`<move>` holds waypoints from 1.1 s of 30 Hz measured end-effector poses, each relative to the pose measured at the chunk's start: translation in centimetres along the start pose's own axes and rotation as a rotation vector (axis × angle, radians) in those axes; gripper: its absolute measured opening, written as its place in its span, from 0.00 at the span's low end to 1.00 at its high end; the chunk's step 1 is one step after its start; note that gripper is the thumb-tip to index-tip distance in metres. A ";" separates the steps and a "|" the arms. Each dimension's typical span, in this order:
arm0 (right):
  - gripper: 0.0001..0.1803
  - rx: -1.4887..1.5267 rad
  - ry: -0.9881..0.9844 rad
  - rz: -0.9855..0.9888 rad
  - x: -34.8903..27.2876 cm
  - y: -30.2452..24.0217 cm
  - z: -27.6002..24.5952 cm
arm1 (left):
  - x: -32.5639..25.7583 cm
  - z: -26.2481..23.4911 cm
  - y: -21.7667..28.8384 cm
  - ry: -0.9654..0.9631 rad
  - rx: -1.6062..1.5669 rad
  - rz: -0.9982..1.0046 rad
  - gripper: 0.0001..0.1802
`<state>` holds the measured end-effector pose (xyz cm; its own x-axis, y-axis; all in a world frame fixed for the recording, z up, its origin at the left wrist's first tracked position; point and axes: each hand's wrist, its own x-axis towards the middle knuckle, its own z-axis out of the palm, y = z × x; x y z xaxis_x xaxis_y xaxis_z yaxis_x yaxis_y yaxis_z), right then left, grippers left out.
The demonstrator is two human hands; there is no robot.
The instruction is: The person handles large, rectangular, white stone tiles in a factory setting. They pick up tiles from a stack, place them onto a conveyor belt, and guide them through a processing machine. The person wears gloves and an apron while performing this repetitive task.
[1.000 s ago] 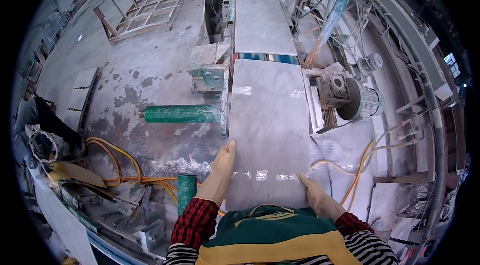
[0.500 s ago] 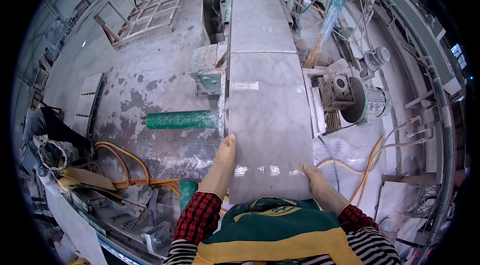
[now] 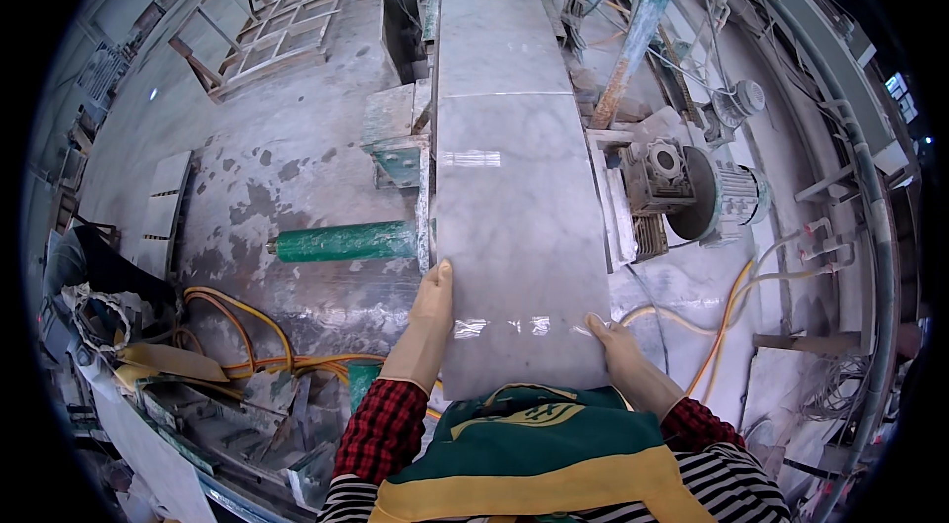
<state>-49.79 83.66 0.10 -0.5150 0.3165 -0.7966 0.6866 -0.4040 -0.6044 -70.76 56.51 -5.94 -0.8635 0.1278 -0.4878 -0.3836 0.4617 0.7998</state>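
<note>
A long, polished grey-white stone slab (image 3: 524,226) lies in front of me, its near end close to my green and yellow apron (image 3: 539,444). My left hand (image 3: 427,310) holds its left edge, thumb pointing up along the side. On the right edge, a little nearer to me, sits my right hand (image 3: 623,350) with its thumb at the rim. The other fingers of both hands are hidden under or behind the slab. A second slab (image 3: 504,39) of like colour follows at the far end, with a thin seam between the two.
A green roller (image 3: 341,241) sticks out to the left. To the right stands a motor with a gearbox (image 3: 664,172). Orange hoses (image 3: 272,320) run along the floor at left, and another hose (image 3: 727,325) lies at right. A wooden frame (image 3: 282,39) rests farther off.
The whole view has shifted slightly, so the slabs and machinery appear a little farther left and up. Both hands keep their hold on the near slab.
</note>
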 end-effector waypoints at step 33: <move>0.33 0.084 -0.078 -0.082 2.2 -2.7 1.3 | -14.1 -0.7 -9.8 -0.163 -1.079 -0.302 0.40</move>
<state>-53.45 84.36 -0.06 -0.6084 0.2847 -0.7408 0.5967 -0.4514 -0.6635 -55.03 49.55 -6.60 -0.6652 0.2888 -0.6885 -0.7193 -0.4953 0.4871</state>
